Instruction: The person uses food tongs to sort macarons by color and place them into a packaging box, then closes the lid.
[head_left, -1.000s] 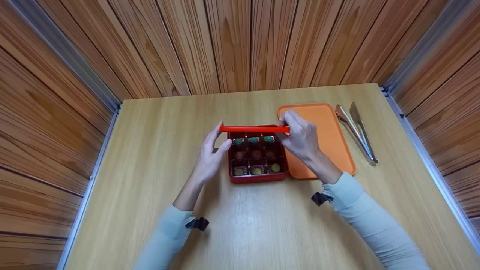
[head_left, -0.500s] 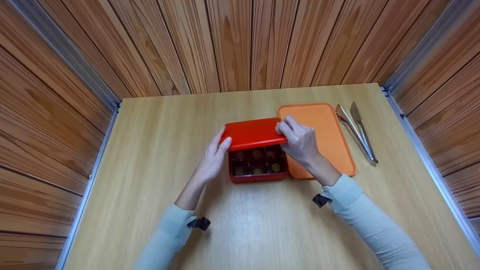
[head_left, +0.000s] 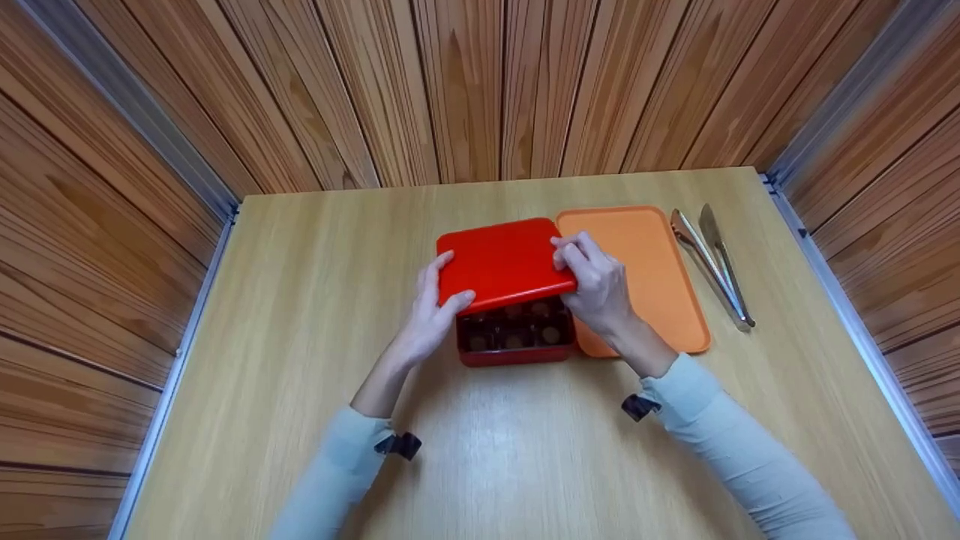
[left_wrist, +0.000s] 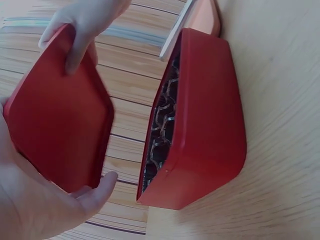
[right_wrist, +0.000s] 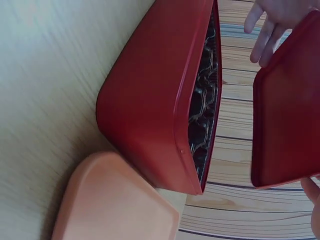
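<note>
In the head view a bright red lid (head_left: 502,262) hangs tilted over the back of a dark red box (head_left: 517,358). My left hand (head_left: 429,319) holds the lid's left side, thumb on its top near the front corner. Its right side is gripped by my right hand (head_left: 600,289), fingers bent over the edge. Round pieces (head_left: 551,334) sit in a divided insert in the box's front part; the lid hides the rest. A gap between the raised lid (left_wrist: 62,110) and the box (left_wrist: 212,100) shows in the left wrist view.
An orange tray (head_left: 649,277) lies right beside the box, partly behind my right hand. Metal tongs (head_left: 712,259) rest to the tray's right. Wood-plank walls (head_left: 472,90) stand around the wooden table (head_left: 337,247).
The lid has swung from nearly edge-on to a flatter tilt, so its red top faces the head camera. It covers more of the box's back rows. Both hands keep hold of it.
</note>
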